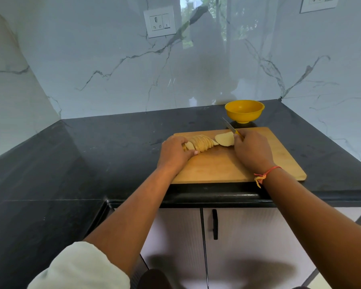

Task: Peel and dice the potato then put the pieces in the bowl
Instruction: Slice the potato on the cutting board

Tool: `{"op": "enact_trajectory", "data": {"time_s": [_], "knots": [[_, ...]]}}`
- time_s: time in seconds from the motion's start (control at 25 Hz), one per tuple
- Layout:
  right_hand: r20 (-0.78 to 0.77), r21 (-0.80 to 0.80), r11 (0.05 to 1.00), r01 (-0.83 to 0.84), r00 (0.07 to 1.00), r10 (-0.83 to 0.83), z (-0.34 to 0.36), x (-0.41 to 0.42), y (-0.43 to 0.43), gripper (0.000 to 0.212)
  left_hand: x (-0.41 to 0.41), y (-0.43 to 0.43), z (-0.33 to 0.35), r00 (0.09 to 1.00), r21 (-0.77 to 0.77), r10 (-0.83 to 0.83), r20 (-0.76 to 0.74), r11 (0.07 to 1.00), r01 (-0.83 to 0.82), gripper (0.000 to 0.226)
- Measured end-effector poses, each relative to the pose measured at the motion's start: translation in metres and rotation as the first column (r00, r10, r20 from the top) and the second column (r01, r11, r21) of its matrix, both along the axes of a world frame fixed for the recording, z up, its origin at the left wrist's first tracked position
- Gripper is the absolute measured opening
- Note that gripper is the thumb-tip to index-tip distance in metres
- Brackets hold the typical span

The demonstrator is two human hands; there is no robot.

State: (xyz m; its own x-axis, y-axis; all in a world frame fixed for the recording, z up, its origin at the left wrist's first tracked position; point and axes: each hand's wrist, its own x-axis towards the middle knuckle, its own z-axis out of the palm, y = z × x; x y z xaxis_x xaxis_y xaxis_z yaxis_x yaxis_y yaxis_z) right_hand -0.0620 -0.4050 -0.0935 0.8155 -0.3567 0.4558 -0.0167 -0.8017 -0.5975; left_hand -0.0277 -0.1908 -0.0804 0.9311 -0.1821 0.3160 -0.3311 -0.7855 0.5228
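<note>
A peeled potato cut into a fan of slices (pixel 201 142) lies at the far left of the wooden cutting board (pixel 221 165). My left hand (pixel 175 153) curls round the left end of the slices, thumb on the near side. A separate potato half (pixel 224 139) lies flat just right of them. My right hand (pixel 252 151) grips a yellow-handled knife (pixel 230 127), its blade pointing up and away toward the yellow bowl (pixel 244 114). The bowl stands behind the board and looks empty.
The board lies on a black stone counter (pixel 113 147), its near edge close to the counter's front edge. Marble walls close the back and both sides. Cabinet doors with a black handle (pixel 215 224) are below.
</note>
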Motion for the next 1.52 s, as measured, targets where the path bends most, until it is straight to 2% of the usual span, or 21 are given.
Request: {"op": "enact_trajectory", "data": {"time_s": [0.16, 0.24, 0.32, 0.52, 0.64, 0.76, 0.92, 1.0, 1.12, 1.24, 1.36, 1.52], "knots": [[0.029, 0.1, 0.993, 0.058, 0.998, -0.061, -0.004, 0.006, -0.008, 0.028, 0.001, -0.009, 0.001, 0.999, 0.051, 0.021, 0.036, 0.998, -0.022, 0.064], [0.013, 0.152, 0.984, 0.092, 0.995, -0.095, -0.003, 0.008, -0.01, 0.027, -0.001, -0.023, 0.008, 0.993, 0.105, -0.044, 0.112, 0.994, 0.032, 0.07], [0.0, 0.184, 0.979, 0.086, 0.996, -0.087, -0.003, 0.007, -0.009, 0.025, -0.003, -0.044, 0.017, 0.983, 0.155, -0.151, 0.107, 0.979, 0.134, 0.071], [0.018, 0.302, 0.95, 0.086, 0.995, -0.095, -0.004, 0.007, -0.012, 0.027, 0.006, -0.091, 0.035, 0.946, 0.371, -0.306, -0.108, 0.87, 0.324, 0.059], [0.029, 0.363, 0.929, 0.075, 0.995, -0.092, -0.003, 0.007, -0.013, 0.026, 0.015, -0.101, 0.039, 0.94, 0.449, -0.319, -0.123, 0.827, 0.339, 0.042], [0.046, 0.439, 0.896, 0.068, 0.994, -0.098, -0.001, 0.005, -0.015, 0.021, 0.023, -0.099, 0.036, 0.932, 0.32, -0.357, -0.06, 0.878, 0.356, 0.017], [0.064, 0.507, 0.859, 0.071, 0.991, -0.119, 0.002, 0.002, -0.017, 0.016, 0.018, -0.094, 0.041, 0.942, 0.018, -0.331, 0.059, 0.943, 0.331, 0.017], [0.069, 0.509, 0.857, 0.075, 0.989, -0.128, 0.003, 0.001, -0.017, 0.02, 0.015, -0.092, 0.043, 0.96, -0.15, -0.28, 0.003, 0.949, 0.277, 0.016], [0.072, 0.487, 0.871, 0.07, 0.99, -0.119, 0.002, 0.001, -0.016, 0.023, 0.01, -0.079, 0.038, 0.939, -0.328, -0.274, -0.206, 0.924, 0.198, 0.007], [0.06, 0.439, 0.896, 0.061, 0.993, -0.097, 0.002, -0.001, -0.013, 0.023, -0.003, -0.062, 0.027, 0.926, -0.331, -0.246, -0.286, 0.933, 0.145, 0.008], [0.05, 0.379, 0.924, 0.051, 0.996, -0.075, 0.002, -0.002, -0.01, 0.025, -0.014, -0.047, 0.02, 0.945, -0.288, -0.186, -0.268, 0.952, 0.105, 0.02], [0.031, 0.325, 0.945, 0.031, 0.999, -0.044, 0.005, -0.006, -0.007, 0.024, -0.022, -0.032, 0.021, 0.976, 0.019, -0.15, -0.157, 0.988, 0.155, 0.019]]}}
